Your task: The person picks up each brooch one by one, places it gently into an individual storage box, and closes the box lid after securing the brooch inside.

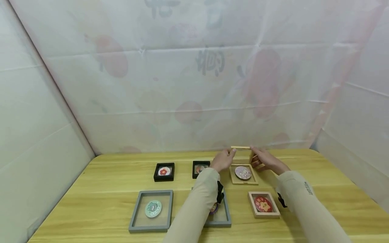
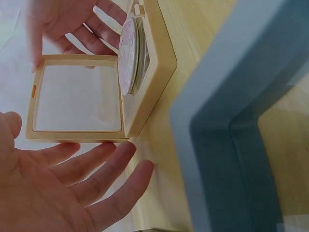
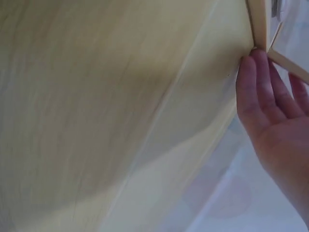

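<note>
A hinged, light-wood-coloured display case [image 1: 234, 178] stands open at the back right of the table, its clear-windowed lid [image 2: 79, 96] raised upright. A round pink-and-white badge [image 1: 242, 172] sits in the lower half. My left hand [image 1: 222, 160] is at the lid's left side; in the left wrist view its spread fingers touch the lid's edge, the thumb apart from it. On the opposite side, my right hand [image 1: 268, 161] has its thumb at the lid's top corner. In the right wrist view, its nearly straight fingers [image 3: 263, 92] reach the case near the hinge.
Two black cases [image 1: 164, 172] [image 1: 201, 168] stand left of my hands. Nearer are two grey frames [image 1: 150, 230] [image 1: 217, 224], the second partly under my left sleeve, and a pale case [image 1: 267, 215] with a red badge [image 1: 263, 204]. A printed curtain [image 1: 188, 84] hangs behind the table.
</note>
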`<control>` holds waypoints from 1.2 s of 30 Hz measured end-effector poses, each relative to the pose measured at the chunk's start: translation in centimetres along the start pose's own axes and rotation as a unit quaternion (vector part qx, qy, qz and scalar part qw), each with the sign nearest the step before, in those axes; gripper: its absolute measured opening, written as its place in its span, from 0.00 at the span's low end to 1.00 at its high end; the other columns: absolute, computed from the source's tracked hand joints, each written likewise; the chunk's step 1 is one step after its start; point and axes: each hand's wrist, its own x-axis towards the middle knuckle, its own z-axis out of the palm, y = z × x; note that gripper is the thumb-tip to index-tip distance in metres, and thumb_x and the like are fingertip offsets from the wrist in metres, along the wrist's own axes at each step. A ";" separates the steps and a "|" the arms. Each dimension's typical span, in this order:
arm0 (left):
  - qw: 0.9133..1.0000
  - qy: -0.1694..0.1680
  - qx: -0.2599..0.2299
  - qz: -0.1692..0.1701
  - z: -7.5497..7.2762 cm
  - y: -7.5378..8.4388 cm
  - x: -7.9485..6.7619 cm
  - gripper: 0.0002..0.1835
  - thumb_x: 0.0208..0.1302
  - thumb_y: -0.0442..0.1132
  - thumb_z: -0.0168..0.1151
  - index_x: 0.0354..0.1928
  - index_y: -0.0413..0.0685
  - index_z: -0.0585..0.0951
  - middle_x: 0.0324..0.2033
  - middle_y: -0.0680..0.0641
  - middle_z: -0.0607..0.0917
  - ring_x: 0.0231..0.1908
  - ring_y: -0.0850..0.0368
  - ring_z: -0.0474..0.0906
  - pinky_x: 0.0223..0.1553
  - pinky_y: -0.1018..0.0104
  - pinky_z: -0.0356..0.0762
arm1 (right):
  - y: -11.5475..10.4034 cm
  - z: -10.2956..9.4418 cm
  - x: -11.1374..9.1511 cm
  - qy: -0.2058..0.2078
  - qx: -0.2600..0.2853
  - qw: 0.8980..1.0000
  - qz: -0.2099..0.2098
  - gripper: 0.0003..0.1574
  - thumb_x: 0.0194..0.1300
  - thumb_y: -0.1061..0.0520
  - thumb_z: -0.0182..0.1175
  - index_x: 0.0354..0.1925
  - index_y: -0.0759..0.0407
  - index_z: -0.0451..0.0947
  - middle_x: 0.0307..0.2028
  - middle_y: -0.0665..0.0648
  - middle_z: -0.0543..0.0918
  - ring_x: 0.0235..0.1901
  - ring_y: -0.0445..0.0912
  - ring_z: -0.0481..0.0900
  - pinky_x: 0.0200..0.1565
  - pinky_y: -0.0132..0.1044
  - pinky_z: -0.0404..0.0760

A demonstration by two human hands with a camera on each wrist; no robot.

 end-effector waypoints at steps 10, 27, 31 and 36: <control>1.000 -0.016 0.003 -0.025 0.1 0.1 -0.2 0.36 0.82 0.61 0.33 0.66 0.37 0.75 0.58 0.38 0.81 0.35 0.49 0.76 0.40 0.55 0.74 | 0.9 -0.8 0.1 -0.053 0.036 0.998 -0.007 0.40 0.81 0.37 0.39 0.53 0.74 0.73 0.50 0.65 0.81 0.45 0.50 0.80 0.43 0.47 0.83; 0.993 -0.102 0.056 -0.028 -0.8 0.0 0.1 0.40 0.79 0.64 0.34 0.75 0.38 0.64 0.72 0.40 0.68 0.70 0.43 0.66 0.67 0.53 0.66 | 1.4 -1.2 -0.2 -0.084 0.055 0.995 0.004 0.34 0.79 0.39 0.48 0.51 0.71 0.77 0.47 0.60 0.83 0.47 0.50 0.80 0.46 0.48 0.82; 0.989 -0.126 0.072 -0.034 -1.2 0.0 -0.1 0.43 0.78 0.67 0.35 0.78 0.39 0.58 0.74 0.40 0.65 0.71 0.44 0.64 0.68 0.52 0.65 | 1.5 -1.5 -0.3 -0.110 0.052 0.993 -0.008 0.34 0.80 0.41 0.48 0.55 0.72 0.76 0.52 0.61 0.82 0.50 0.51 0.80 0.49 0.49 0.81; 0.983 -0.162 0.077 -0.031 -1.6 0.0 0.2 0.42 0.77 0.66 0.39 0.77 0.39 0.59 0.76 0.41 0.61 0.73 0.45 0.60 0.69 0.55 0.63 | 1.7 -2.0 -0.3 -0.134 0.060 0.989 -0.011 0.31 0.80 0.46 0.50 0.59 0.74 0.73 0.56 0.63 0.79 0.54 0.51 0.79 0.52 0.50 0.80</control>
